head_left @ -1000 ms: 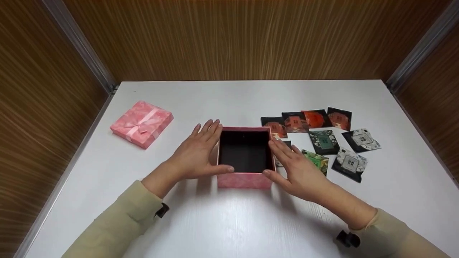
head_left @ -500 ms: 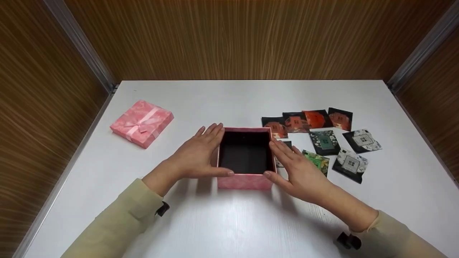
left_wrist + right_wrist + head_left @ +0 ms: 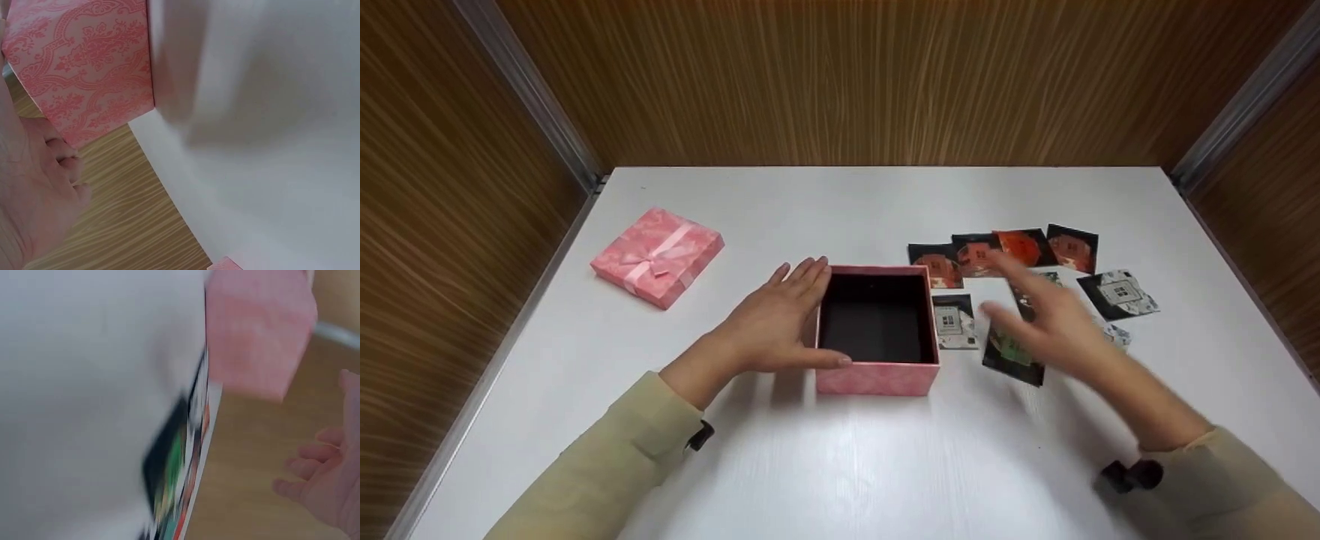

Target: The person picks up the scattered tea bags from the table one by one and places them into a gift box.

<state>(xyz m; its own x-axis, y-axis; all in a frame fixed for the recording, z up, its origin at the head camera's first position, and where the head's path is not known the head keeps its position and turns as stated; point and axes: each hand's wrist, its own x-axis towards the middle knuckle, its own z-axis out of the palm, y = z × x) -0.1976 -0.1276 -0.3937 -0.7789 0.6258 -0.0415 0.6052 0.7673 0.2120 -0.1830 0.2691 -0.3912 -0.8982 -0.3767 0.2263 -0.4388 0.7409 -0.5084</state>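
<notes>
OK, pink box (image 3: 877, 379) is sitting at ctr, prob. light & stiff, best held by opp. sides, L grip (image 3: 769, 322) resting wide along its left side, R grip (image 3: 1057, 322) hovering wide above sachets (image 3: 1011, 360).

We take the gift box (image 3: 877, 379) as reference. We record pink outer walls, printed with a darker pink damask in the left wrist view, and a black interior. Left of and behind the box, we note a mottled pink lid (image 3: 671, 266) with a paler pink ribbon bow (image 3: 649, 259). Right of and behind it, four flat packets (image 3: 1072, 247) show orange-red motifs on black. Directly right, we list a grey-and-white packet (image 3: 952, 321); farther right, a green-and-black packet (image 3: 1009, 356). Beneath the box, we register a white tabletop (image 3: 825, 457); well behind, a brown wood-grain panel (image 3: 840, 82) with vertical streaks.
</notes>
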